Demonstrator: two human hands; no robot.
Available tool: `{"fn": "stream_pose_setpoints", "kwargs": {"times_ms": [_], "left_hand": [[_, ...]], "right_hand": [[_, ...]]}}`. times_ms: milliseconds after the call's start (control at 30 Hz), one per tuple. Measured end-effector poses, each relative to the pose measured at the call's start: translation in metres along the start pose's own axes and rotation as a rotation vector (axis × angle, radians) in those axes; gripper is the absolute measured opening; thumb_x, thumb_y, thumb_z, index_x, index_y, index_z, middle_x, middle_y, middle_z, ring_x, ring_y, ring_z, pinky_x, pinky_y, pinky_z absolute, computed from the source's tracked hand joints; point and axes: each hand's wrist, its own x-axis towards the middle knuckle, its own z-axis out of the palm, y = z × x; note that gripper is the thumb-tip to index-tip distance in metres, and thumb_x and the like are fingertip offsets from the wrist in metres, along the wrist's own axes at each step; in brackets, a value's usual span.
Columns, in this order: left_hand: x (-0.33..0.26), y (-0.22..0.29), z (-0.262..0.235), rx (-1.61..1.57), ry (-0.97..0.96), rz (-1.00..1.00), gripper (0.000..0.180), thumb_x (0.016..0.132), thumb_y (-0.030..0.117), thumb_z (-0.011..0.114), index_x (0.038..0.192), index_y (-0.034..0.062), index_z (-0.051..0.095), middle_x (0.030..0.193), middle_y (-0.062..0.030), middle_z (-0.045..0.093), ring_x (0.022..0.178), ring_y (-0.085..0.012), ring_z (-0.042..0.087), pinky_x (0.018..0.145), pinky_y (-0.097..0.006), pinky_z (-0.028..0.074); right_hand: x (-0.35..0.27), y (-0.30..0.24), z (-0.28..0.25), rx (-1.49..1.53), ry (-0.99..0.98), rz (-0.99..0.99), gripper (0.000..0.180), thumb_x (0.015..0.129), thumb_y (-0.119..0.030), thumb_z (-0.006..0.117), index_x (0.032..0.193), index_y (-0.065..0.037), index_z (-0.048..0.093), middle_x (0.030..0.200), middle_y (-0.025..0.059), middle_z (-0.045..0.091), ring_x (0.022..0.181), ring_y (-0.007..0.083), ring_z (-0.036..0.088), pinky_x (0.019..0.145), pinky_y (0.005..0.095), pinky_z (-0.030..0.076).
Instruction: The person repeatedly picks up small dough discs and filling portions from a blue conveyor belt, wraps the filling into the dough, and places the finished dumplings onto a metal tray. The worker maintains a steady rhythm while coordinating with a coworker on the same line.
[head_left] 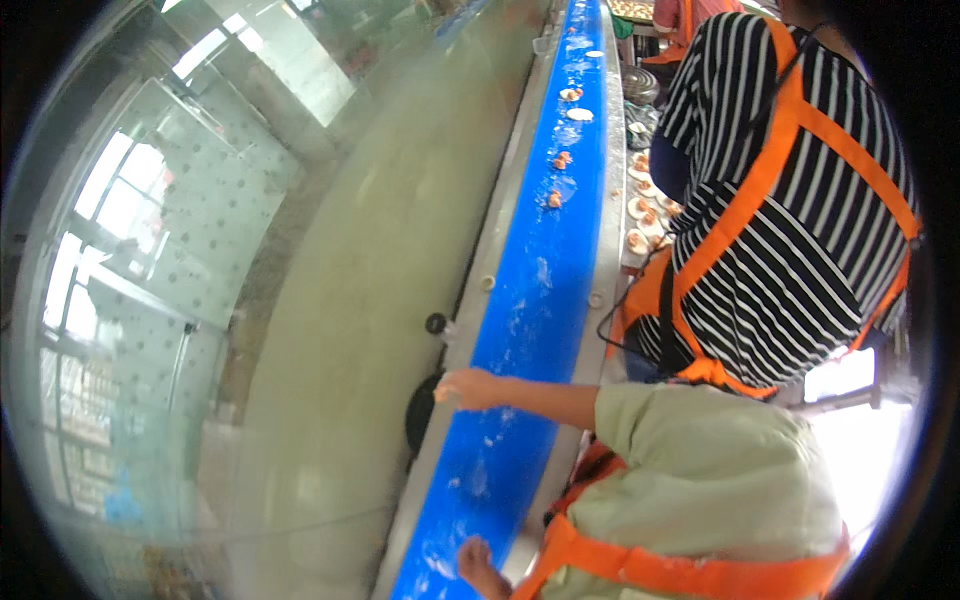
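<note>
1. Orange-and-white pieces (555, 198) are seen lying apart on the blue conveyor belt (530, 330), in the upper middle of the frame; more are laid on a side shelf (640, 215) to the right of it.
2. The wearer's own hands are not shown, so nothing can be said of their grip.
3. A co-worker's hand (465, 388) is stretched across the belt at mid-frame. Its fingers are curled, but whether anything is held cannot be told. A second hand (480, 565) is rested on the belt edge at the bottom.
4. Risk, as judged: a sleeve or fingers could be caught at the belt's metal rim (470, 300), because the reach is made right across it.
5. Risk: pieces could be carried past unpicked, since they lie well apart from both hands.
6. Risk: pieces could be knocked off the shelf by the striped-shirted person (790, 230) standing close against it.
</note>
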Motion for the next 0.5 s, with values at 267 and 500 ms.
{"fn": "stream_pose_setpoints", "kwargs": {"times_ms": [267, 500], "left_hand": [[-0.005, 0.044, 0.045, 0.033, -0.04, 0.063, 0.013, 0.068, 0.006, 0.055, 0.08, 0.0023, 0.057, 0.075, -0.0049, 0.056, 0.064, -0.0137, 0.052, 0.055, -0.023, 0.041], [0.005, 0.05, 0.063, 0.031, 0.008, 0.011, 0.011, 0.068, 0.006, 0.055, 0.077, -0.0002, 0.057, 0.072, -0.0054, 0.054, 0.063, -0.0128, 0.048, 0.055, -0.024, 0.04]], "right_hand": [[0.034, 0.024, -0.019, -0.054, -0.202, 0.193, 0.022, 0.069, -0.019, 0.052, 0.088, -0.011, 0.058, 0.089, 0.0108, 0.058, 0.082, 0.0296, 0.054, 0.071, 0.0376, 0.043], [0.049, 0.028, -0.035, -0.226, -0.131, 0.033, 0.024, 0.059, -0.01, 0.056, 0.083, -0.01, 0.057, 0.076, 0.0101, 0.056, 0.07, 0.0289, 0.056, 0.058, 0.039, 0.044]]}}
